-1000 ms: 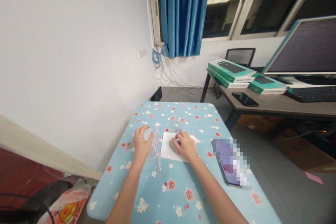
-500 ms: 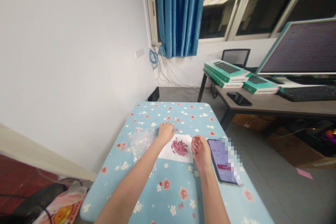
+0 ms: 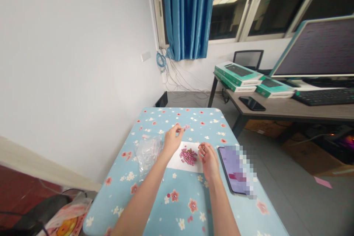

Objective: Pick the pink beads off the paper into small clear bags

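Note:
A small pile of pink and some greenish beads or beans lies on a white sheet of paper. Beyond the paper's upper left edge, my left hand is pinched at the fingertips. At those fingertips is a small, clear, pink-tinged thing, too small to make out. My right hand hovers by the paper's right edge, its fingers loosely curled and apart, with nothing visible in them. A crumpled clear plastic bag lies left of the paper, partly behind my left forearm.
Everything sits on a small table with a blue flowered cloth. A phone lies right of my right hand, partly pixelated. To the right, a desk holds green keyboard boxes, a second phone and a monitor.
My left hand has lifted slightly off the paper's top edge and its fingers now pinch together. My right hand has shifted a little left, toward the pile, its fingers more curled.

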### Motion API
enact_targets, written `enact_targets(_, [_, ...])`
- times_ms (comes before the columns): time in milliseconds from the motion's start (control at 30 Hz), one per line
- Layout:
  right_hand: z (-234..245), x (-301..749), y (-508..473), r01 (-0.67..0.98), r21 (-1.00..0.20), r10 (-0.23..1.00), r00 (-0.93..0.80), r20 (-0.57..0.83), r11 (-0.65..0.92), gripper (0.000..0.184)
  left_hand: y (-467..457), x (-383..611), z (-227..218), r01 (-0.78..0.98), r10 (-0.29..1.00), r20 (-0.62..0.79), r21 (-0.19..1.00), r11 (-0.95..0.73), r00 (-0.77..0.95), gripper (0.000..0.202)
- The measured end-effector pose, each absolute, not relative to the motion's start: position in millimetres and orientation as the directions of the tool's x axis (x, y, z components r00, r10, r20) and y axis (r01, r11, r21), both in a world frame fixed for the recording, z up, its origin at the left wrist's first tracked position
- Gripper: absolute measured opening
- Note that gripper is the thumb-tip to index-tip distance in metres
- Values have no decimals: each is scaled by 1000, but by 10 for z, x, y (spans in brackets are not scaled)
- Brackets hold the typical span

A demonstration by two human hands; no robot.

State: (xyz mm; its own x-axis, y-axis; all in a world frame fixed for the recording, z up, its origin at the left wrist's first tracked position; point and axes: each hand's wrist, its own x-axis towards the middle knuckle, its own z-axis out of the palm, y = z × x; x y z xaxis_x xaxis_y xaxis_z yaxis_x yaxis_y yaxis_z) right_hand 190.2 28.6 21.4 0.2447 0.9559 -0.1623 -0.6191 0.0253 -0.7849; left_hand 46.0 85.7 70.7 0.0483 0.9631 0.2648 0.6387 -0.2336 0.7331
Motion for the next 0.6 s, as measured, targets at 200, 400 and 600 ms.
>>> enact_targets(200, [201,1784,248,-482,-871,984,86,-158,-98,38,387,341,827,-395,983,-159,912,110,-93,24])
enact_targets(400, [285,1776,129,-342,-936,990,-140,-35,-81,36,120,336,706,-501,955,-256,852,151,-148,30])
enact_targets(600, [283,1825,115,-325,-945,988,-156,2,-49,27,30,326,719,-168,957,-61,986,12,-285,26])
